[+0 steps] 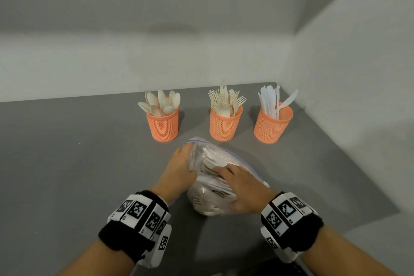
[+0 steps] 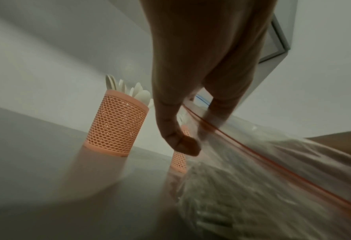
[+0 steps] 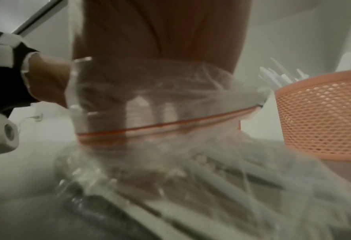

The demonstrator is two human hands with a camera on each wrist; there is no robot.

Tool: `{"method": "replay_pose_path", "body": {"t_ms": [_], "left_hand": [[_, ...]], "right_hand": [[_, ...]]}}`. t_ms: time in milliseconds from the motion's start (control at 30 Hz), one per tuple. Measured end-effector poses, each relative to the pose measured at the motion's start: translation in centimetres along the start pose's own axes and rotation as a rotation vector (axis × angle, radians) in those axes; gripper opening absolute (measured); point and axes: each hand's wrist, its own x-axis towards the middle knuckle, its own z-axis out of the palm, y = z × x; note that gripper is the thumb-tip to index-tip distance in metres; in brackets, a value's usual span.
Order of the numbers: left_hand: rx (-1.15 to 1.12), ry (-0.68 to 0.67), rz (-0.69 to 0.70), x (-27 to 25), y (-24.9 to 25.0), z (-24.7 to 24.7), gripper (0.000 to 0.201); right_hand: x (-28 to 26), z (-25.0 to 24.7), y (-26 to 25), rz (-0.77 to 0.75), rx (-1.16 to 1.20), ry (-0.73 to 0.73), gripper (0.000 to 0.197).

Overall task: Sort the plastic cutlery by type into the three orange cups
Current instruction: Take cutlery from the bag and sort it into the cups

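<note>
Head view: bag (image 1: 224, 159) lengthwise front-to-back.

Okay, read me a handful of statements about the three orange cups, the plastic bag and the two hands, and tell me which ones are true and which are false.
1. The left cup holds spoons. True.
2. The middle cup holds knives. False: it holds forks; the knives stand in the right cup.
3. The clear plastic bag lies on the grey table in front of the cups. True.
4. The left hand rests flat on the table, away from the bag. False: it holds the bag's edge near the opening.
5. The right hand is reaching into the bag among the cutlery. True.
6. One cup lies tipped on its side. False: all three stand upright.
</note>
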Motion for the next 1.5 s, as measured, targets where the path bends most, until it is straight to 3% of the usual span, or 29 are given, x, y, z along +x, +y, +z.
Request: {"method": "replay_pose_path", "body": {"t_ms": [100,200,333,467,600,667,733,800,867,967,1033,1133,1233,1300,1400,1500], "left_hand": [[0.121,-0.069,-0.053,-0.7,-1.0,0.0,0.055],[0.144,-0.105,-0.108,-1.1,-1.5,0.1,0.055],[-0.252,-0.027,-0.126,-1.5,-0.3,0.0,0.042],[-0.573,-0.075,-0.303,-1.8,0.8,-0.9,0.048],[-0.775,-0.156,-0.443,-1.5,0.8,-1.7,0.025],[-0.592,-0.216,-0.428,-1.5,-0.3,-1.7,0.045],[-0.253,-0.256,-0.328,-1.3,-1.2,-1.3,0.058],[-0.022,-0.205,-0.243,-1.2,-1.6,-0.5,0.054],[0.029,-0.109,-0.195,-1.2,-1.1,0.1,0.047],[-0.385,0.035,-0.323,-0.9,-0.1,0.2,0.035],[-0.678,-0.009,-0.449,-0.7,0.7,-0.1,0.028],[-1.013,-0.156,-0.587,-0.5,1.1,-0.5,0.02],[-1.013,-0.303,-0.586,-0.5,1.0,-0.1,0.046],[-0.953,-0.308,-0.569,-0.6,0.6,0.7,0.063],[-0.986,-0.278,-0.513,-0.8,0.3,1.5,0.059],[-0.9,-0.224,-0.469,-1.0,0.1,1.7,0.056]], "right_hand": [[-0.2,-0.1,0.0,-0.027,-0.024,-0.013,0.098],[-0.6,-0.3,-0.4,-0.011,-0.083,-0.021,0.09],[-0.5,0.2,-1.1,-0.008,-0.148,0.022,0.072],[0.2,0.2,-1.7,0.027,-0.179,0.022,0.063],[1.1,-1.5,-0.4,0.113,-0.055,-0.029,0.049],[1.3,-2.3,0.1,0.139,0.009,-0.092,0.048],[1.3,-2.8,0.3,0.134,0.07,-0.134,0.047],[1.3,-2.9,0.3,0.127,0.096,-0.121,0.049],[1.3,-2.2,0.0,0.129,0.079,-0.05,0.043],[1.0,-1.6,-0.5,0.151,0.081,0.004,0.039],[0.7,-2.2,-0.4,0.182,0.189,0.001,0.042],[0.1,-2.8,0.3,0.22,0.299,0.001,0.028],[-0.2,-2.5,0.6,0.231,0.344,-0.031,0.029],[-0.1,-2.0,0.3,0.202,0.385,-0.026,0.036],[0.0,-1.2,0.0,0.181,0.307,0.046,0.055],[0.0,-0.5,0.0,0.223,0.153,0.094,0.052]]}}
